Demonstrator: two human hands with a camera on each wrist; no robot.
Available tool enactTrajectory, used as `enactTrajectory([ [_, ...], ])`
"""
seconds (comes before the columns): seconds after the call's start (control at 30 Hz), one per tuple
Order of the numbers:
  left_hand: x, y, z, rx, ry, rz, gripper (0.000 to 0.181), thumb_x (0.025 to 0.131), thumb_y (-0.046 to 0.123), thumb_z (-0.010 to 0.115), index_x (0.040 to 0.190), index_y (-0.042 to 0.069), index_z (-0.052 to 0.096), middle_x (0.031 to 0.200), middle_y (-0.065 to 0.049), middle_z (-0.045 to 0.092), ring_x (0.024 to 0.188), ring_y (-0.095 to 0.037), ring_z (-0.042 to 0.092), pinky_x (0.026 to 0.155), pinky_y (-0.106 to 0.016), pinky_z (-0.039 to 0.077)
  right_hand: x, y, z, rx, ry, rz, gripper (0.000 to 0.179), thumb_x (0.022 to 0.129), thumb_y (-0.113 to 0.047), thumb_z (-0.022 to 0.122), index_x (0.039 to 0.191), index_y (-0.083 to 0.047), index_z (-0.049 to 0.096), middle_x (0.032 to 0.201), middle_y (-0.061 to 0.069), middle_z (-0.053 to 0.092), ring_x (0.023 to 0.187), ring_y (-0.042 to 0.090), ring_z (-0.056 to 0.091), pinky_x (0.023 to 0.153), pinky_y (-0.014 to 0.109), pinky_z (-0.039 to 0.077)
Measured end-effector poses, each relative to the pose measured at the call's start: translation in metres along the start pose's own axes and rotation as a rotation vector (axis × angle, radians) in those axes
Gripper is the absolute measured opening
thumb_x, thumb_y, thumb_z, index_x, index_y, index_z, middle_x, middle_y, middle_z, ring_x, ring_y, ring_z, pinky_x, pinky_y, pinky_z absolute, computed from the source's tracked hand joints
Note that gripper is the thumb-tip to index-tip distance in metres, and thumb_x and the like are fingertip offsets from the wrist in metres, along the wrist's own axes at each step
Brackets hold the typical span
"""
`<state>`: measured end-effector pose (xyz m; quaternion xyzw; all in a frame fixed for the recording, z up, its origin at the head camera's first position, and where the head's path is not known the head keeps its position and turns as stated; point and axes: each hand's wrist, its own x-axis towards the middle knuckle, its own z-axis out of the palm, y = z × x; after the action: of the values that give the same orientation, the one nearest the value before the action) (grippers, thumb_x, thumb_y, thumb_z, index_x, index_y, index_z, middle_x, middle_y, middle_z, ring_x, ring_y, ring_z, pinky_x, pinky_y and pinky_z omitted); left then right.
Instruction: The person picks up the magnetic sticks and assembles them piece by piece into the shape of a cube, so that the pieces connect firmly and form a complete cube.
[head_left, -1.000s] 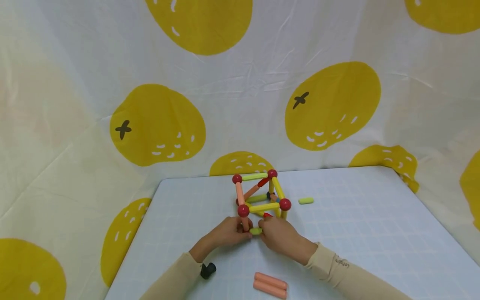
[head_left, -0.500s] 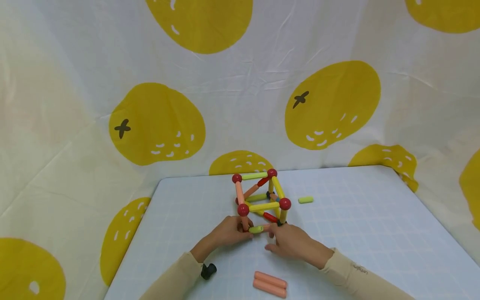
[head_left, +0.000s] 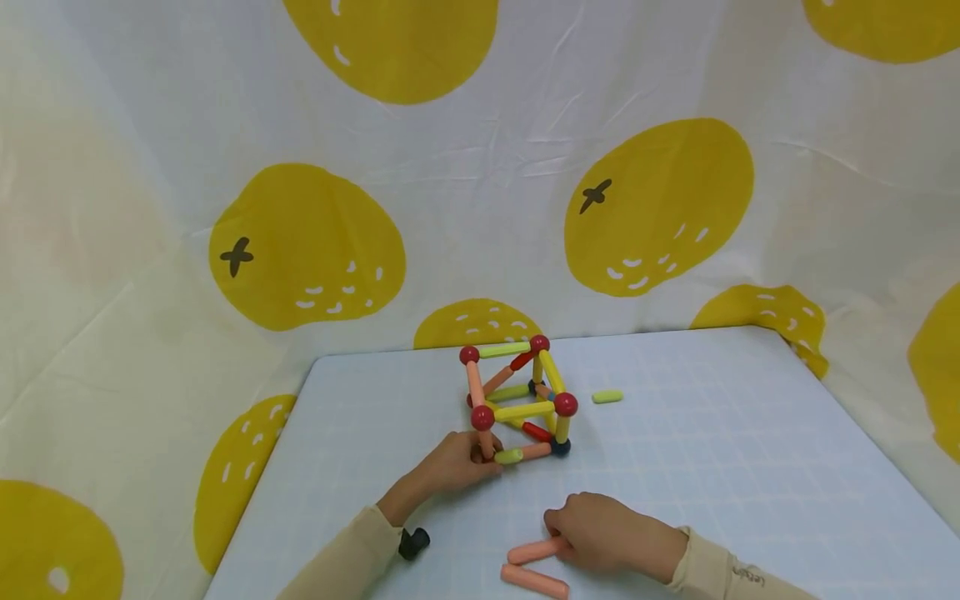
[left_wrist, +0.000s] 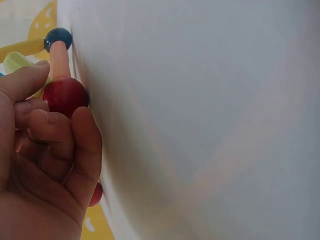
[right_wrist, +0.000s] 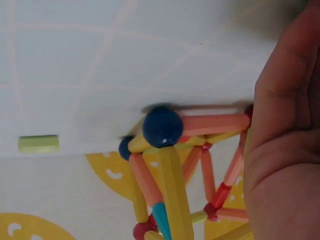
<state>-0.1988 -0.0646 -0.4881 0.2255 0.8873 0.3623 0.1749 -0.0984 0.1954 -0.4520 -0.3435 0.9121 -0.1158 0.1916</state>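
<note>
A box-shaped frame of magnetic sticks and balls [head_left: 522,411] stands on the table, with red balls at its top corners. My left hand [head_left: 452,463] grips its lower front left corner; in the left wrist view the fingers curl by a red ball [left_wrist: 66,96] and the thumb lies against a short light green stick [left_wrist: 18,61]. That green stick slants from the corner beside the front bottom peach stick [head_left: 536,451]. Nearer the front edge, my right hand [head_left: 603,533] pinches one end of a loose peach stick [head_left: 531,551]. A second peach stick [head_left: 534,581] lies just in front.
A loose short green stick [head_left: 607,397] lies right of the frame, also in the right wrist view. A dark blue ball [head_left: 560,447] forms the frame's lower front right corner. A black device [head_left: 414,543] sits at the left sleeve. Behind the table hangs a fruit-patterned cloth [head_left: 480,208].
My right hand has left the frame, moved toward the front and taken hold of one peach stick, swinging it away from the other. My left hand stays at the same corner.
</note>
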Motion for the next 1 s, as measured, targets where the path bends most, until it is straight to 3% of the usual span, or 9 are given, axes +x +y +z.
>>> enactTrajectory([
  [0.13, 0.000, -0.001, 0.000, 0.000, -0.002, 0.005, 0.015, 0.091, 0.030, 0.078, 0.084, 0.024, 0.066, 0.107, 0.012, 0.072, 0.079, -0.004, 0.061, 0.068, -0.021, 0.050, 0.000, 0.002, -0.011, 0.013, 0.139, 0.035, 0.011, 0.093, -0.021, 0.073, 0.086, -0.023, 0.066, 0.063, -0.012, 0.050, 0.056, 0.003, 0.041, 0.053, 0.020, 0.037],
  [0.23, -0.001, 0.000, -0.001, 0.005, -0.005, 0.011, 0.013, 0.091, 0.029, 0.078, 0.088, 0.023, 0.067, 0.104, 0.011, 0.072, 0.077, -0.005, 0.059, 0.067, -0.020, 0.049, -0.001, 0.005, -0.027, 0.023, 0.307, 0.092, 0.011, 0.092, -0.018, 0.075, 0.086, -0.020, 0.066, 0.062, -0.011, 0.051, 0.054, 0.004, 0.040, 0.051, 0.019, 0.035],
  [0.33, -0.002, 0.002, -0.002, 0.006, -0.001, 0.015, 0.013, 0.091, 0.028, 0.078, 0.089, 0.022, 0.067, 0.103, 0.010, 0.072, 0.076, -0.005, 0.059, 0.066, -0.021, 0.048, -0.001, 0.007, -0.043, -0.040, 0.484, 0.121, 0.013, 0.090, -0.017, 0.078, 0.085, -0.016, 0.067, 0.062, -0.009, 0.056, 0.053, 0.004, 0.040, 0.051, 0.018, 0.035],
  [0.43, -0.002, 0.003, -0.002, 0.008, -0.002, 0.004, 0.013, 0.092, 0.029, 0.078, 0.089, 0.022, 0.067, 0.103, 0.012, 0.071, 0.076, -0.005, 0.059, 0.067, -0.020, 0.048, -0.001, 0.007, -0.052, -0.109, 0.573, 0.122, 0.012, 0.088, -0.015, 0.080, 0.085, -0.014, 0.068, 0.063, -0.007, 0.059, 0.054, 0.002, 0.039, 0.051, 0.017, 0.035],
  [0.57, -0.003, 0.004, -0.001, -0.001, -0.009, -0.018, 0.012, 0.092, 0.030, 0.078, 0.093, 0.025, 0.068, 0.100, 0.012, 0.071, 0.076, -0.005, 0.059, 0.068, -0.020, 0.048, -0.004, 0.007, -0.057, -0.118, 0.602, 0.128, 0.011, 0.086, -0.013, 0.082, 0.088, -0.014, 0.071, 0.063, -0.008, 0.058, 0.054, 0.002, 0.038, 0.051, 0.016, 0.034],
  [0.73, -0.003, 0.004, -0.002, 0.002, 0.004, -0.020, 0.014, 0.091, 0.029, 0.078, 0.088, 0.023, 0.065, 0.104, 0.011, 0.072, 0.078, -0.006, 0.060, 0.068, -0.021, 0.049, -0.003, 0.006, -0.059, -0.119, 0.628, 0.141, 0.011, 0.087, -0.016, 0.082, 0.092, -0.015, 0.072, 0.063, -0.010, 0.056, 0.054, 0.002, 0.039, 0.052, 0.016, 0.034],
  [0.87, -0.003, 0.004, -0.002, -0.008, 0.004, -0.030, 0.014, 0.091, 0.030, 0.078, 0.088, 0.024, 0.065, 0.104, 0.012, 0.071, 0.078, -0.007, 0.060, 0.068, -0.021, 0.049, -0.001, 0.006, -0.059, -0.096, 0.615, 0.144, 0.010, 0.087, -0.016, 0.081, 0.091, -0.015, 0.072, 0.063, -0.010, 0.055, 0.055, 0.002, 0.039, 0.053, 0.016, 0.035],
  [1.0, -0.003, 0.003, -0.001, -0.013, -0.006, -0.030, 0.012, 0.092, 0.032, 0.078, 0.093, 0.025, 0.068, 0.100, 0.013, 0.070, 0.077, -0.007, 0.059, 0.067, -0.021, 0.048, -0.002, 0.011, -0.055, -0.006, 0.556, 0.172, 0.010, 0.086, -0.015, 0.082, 0.089, -0.014, 0.072, 0.066, -0.010, 0.060, 0.057, 0.004, 0.042, 0.054, 0.017, 0.037],
])
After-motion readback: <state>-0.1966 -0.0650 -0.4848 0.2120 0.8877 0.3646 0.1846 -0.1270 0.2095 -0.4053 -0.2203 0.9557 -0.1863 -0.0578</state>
